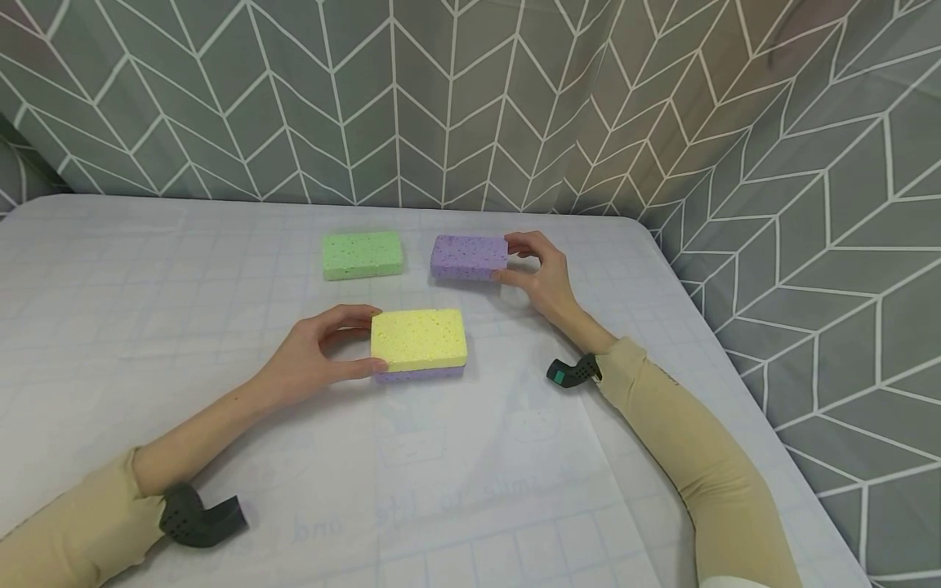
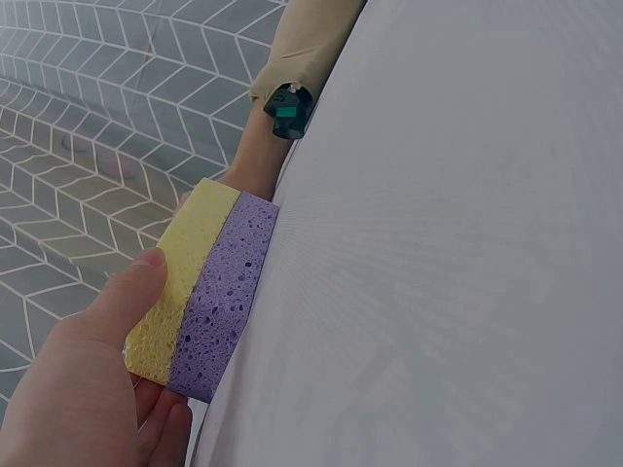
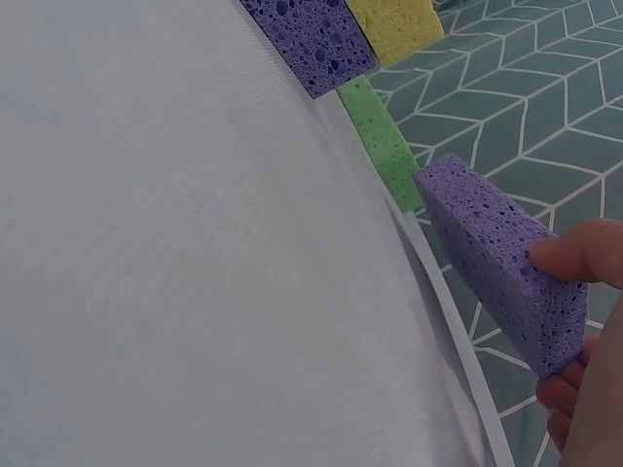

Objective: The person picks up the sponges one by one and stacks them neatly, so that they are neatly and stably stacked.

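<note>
In the head view a yellow sponge (image 1: 418, 338) lies flat on a purple sponge (image 1: 420, 374), edges roughly lined up. My left hand (image 1: 318, 349) pinches the yellow sponge at its left end, thumb on the near side and fingers on the far side. Farther back, my right hand (image 1: 540, 273) grips another purple sponge (image 1: 469, 256) by its right end between thumb and fingers. The right wrist view shows that purple sponge (image 3: 501, 263) tilted, with space between it and the cloth. Left of it a green sponge (image 1: 363, 255) lies on the table.
A white cloth with faint print covers the table (image 1: 220, 269). Behind and to the right hangs a grey curtain (image 1: 412, 98) with white zigzag lines. Dark wrist cameras sit at the left cuff (image 1: 198, 518) and the right cuff (image 1: 573, 372).
</note>
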The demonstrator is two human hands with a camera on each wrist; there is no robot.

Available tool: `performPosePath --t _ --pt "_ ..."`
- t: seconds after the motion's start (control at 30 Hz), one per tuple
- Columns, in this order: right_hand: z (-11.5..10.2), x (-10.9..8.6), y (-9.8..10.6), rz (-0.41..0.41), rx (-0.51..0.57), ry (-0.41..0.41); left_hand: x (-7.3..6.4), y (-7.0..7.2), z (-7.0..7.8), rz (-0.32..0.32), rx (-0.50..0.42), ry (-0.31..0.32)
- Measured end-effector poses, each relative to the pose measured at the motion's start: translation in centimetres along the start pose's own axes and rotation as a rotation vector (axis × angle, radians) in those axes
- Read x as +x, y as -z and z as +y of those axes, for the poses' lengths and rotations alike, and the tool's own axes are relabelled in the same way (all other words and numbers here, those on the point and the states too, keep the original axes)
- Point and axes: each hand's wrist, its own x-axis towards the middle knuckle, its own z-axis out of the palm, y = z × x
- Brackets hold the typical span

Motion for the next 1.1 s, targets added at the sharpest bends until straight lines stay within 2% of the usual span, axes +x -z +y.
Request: performPosePath --t 1.1 --pt "-0.2 -0.36 -0.1 0.016 -0.003 0.04 -0.04 -0.04 0.08 0.004 0.016 0.006"
